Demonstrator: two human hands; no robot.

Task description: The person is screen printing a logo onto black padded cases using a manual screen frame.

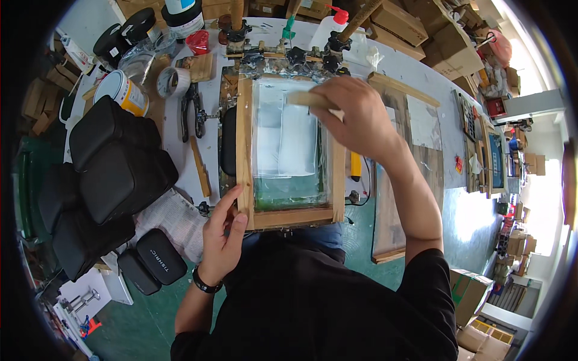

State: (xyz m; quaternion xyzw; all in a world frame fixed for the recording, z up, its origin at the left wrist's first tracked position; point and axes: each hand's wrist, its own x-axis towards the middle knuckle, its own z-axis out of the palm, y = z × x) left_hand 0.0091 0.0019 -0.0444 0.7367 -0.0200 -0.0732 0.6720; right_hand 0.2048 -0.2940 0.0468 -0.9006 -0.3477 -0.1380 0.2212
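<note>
A wooden screen-printing frame (242, 141) lies in front of me, hinged to clamps at its far end. White ink (277, 144) covers much of its mesh, and green shows through the near part. My right hand (352, 111) is closed round a pale squeegee (307, 99), somewhat blurred, over the far part of the mesh. At the near left corner my left hand (224, 234) grips the frame's side rail, thumb and fingers on the wood. A black case (229, 141) lies just left of the frame, partly hidden by it.
Black zip cases (108, 162) are piled at the left, with more on a cloth (174, 222). Pliers (192, 114), a tape roll (173, 82) and an ink tub (123, 93) stand behind. Another wooden frame (388, 256) lies at the right, beside a yellow-handled tool (356, 166).
</note>
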